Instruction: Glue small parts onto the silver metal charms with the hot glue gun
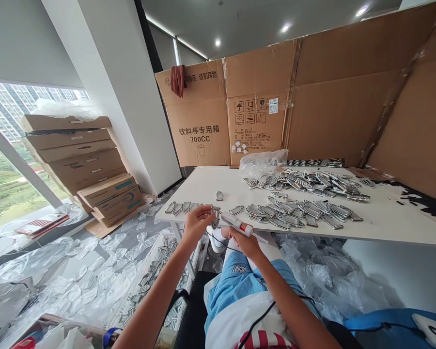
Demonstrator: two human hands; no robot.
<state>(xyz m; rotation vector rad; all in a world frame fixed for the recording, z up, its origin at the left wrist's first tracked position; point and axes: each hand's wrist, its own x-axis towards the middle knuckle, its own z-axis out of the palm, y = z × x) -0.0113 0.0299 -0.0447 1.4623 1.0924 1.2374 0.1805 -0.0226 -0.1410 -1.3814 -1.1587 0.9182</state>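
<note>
My left hand is closed on a small grey metal-looking part, held upright just above the table's front edge. In my right hand is a white and red glue gun, with a cable hanging from it and its tip pointing left at the part. The fingers of that hand wrap round its grip. A single similar part stands on the white table beyond my left hand. A row of them lies at the table's left front edge, and one loose part rests behind the tool.
Piles of grey parts cover the table's middle and right, with a clear plastic bag behind. Cardboard panels wall the back. Below left, a long box holds more parts. Plastic bags litter the floor; stacked boxes stand left.
</note>
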